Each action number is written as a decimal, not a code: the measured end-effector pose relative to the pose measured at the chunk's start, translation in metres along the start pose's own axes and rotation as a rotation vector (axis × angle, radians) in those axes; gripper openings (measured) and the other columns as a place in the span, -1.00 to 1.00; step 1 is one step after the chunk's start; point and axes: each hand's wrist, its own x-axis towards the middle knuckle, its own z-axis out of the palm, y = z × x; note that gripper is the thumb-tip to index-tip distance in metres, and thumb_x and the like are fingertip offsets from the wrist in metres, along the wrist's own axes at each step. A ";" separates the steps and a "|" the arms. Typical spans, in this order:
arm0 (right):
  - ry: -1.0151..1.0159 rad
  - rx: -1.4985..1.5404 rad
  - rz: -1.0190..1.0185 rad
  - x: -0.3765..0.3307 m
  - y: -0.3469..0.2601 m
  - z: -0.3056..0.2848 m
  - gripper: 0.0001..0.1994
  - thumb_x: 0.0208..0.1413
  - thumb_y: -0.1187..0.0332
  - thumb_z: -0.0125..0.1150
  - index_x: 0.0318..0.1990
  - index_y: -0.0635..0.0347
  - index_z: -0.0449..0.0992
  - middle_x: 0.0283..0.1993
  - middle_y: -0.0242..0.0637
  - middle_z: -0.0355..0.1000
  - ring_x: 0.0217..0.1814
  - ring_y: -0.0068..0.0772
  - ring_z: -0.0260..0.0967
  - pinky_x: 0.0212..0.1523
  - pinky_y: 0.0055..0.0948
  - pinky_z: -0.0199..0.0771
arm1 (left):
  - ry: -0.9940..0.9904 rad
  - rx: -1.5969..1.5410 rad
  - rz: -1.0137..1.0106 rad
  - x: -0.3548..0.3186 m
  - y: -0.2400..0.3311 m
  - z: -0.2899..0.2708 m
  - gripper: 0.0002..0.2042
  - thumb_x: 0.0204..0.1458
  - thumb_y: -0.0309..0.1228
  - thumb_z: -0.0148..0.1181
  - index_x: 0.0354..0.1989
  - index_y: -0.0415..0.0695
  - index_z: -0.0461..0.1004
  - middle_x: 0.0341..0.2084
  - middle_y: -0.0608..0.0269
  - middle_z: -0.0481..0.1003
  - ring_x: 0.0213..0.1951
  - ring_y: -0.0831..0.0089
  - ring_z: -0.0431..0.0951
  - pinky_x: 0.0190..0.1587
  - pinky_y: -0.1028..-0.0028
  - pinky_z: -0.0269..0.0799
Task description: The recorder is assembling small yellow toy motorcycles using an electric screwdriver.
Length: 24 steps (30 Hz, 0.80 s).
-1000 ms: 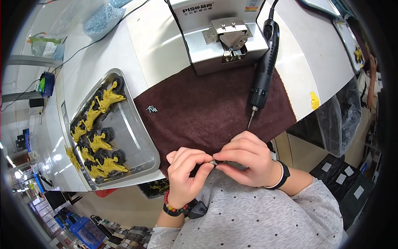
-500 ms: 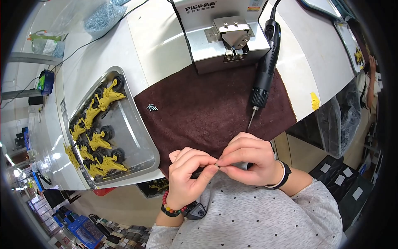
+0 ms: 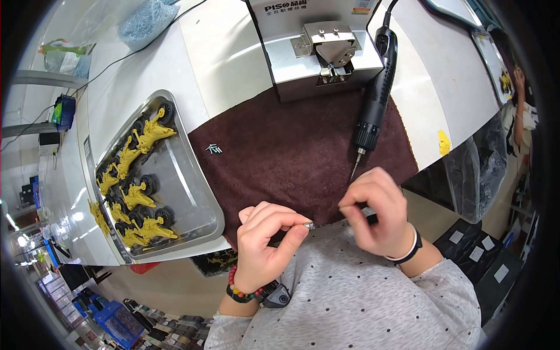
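Near the cloth's front edge, my left hand (image 3: 265,242) pinches a tiny silvery metal piece (image 3: 310,225) between thumb and forefinger. It is too small to name more closely. My right hand (image 3: 376,216) is raised to the right of it, apart from the left, thumb and forefinger pressed together. Whatever they may hold cannot be made out. Just beyond that hand lies a black electric screwdriver (image 3: 373,111), its bit pointing toward me. A few small silvery screws (image 3: 214,149) rest on the dark brown cloth (image 3: 274,157).
On the left, a metal tray (image 3: 186,198) holds several yellow toy motorcycle parts with black wheels (image 3: 153,131). A silver screw-feeding machine (image 3: 326,64) stands beyond the cloth. Bags of screws (image 3: 146,26) lie at the far left. At right are a yellow scrap (image 3: 444,142) and another person's arm (image 3: 519,111).
My hands, pinched together earlier, have come apart. The right one has moved up and to the right. The small metal piece now shows at my left fingertips.
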 end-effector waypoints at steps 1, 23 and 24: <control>0.000 -0.105 -0.016 -0.001 0.004 -0.005 -0.81 -0.28 0.63 0.28 -0.45 0.19 0.45 -0.47 -0.30 0.39 -0.43 -0.28 0.33 -0.40 -0.39 0.30 | -0.006 -0.004 -0.008 0.001 0.000 0.000 -0.93 -0.12 -0.44 0.30 -0.45 -0.11 0.56 -0.48 0.39 0.54 -0.44 0.53 0.44 -0.24 0.52 0.11; 0.045 -0.279 -0.225 -0.023 0.030 -0.042 -0.81 -0.44 0.44 0.36 -0.51 0.12 0.57 -0.52 -0.40 0.30 -0.51 -0.40 0.23 -0.50 -0.47 0.18 | 0.128 0.761 0.217 0.019 0.003 0.053 -0.86 -0.18 -0.42 0.32 -0.39 -0.02 0.54 -0.42 0.46 0.47 -0.36 0.52 0.41 -0.20 0.40 0.02; 0.049 -0.277 -0.224 -0.022 0.030 -0.039 -0.81 -0.44 0.44 0.36 -0.51 0.12 0.57 -0.52 -0.40 0.30 -0.51 -0.40 0.23 -0.50 -0.47 0.18 | 0.125 0.764 0.219 0.020 0.003 0.053 -0.86 -0.18 -0.42 0.32 -0.39 -0.02 0.54 -0.42 0.46 0.47 -0.36 0.52 0.41 -0.20 0.40 0.02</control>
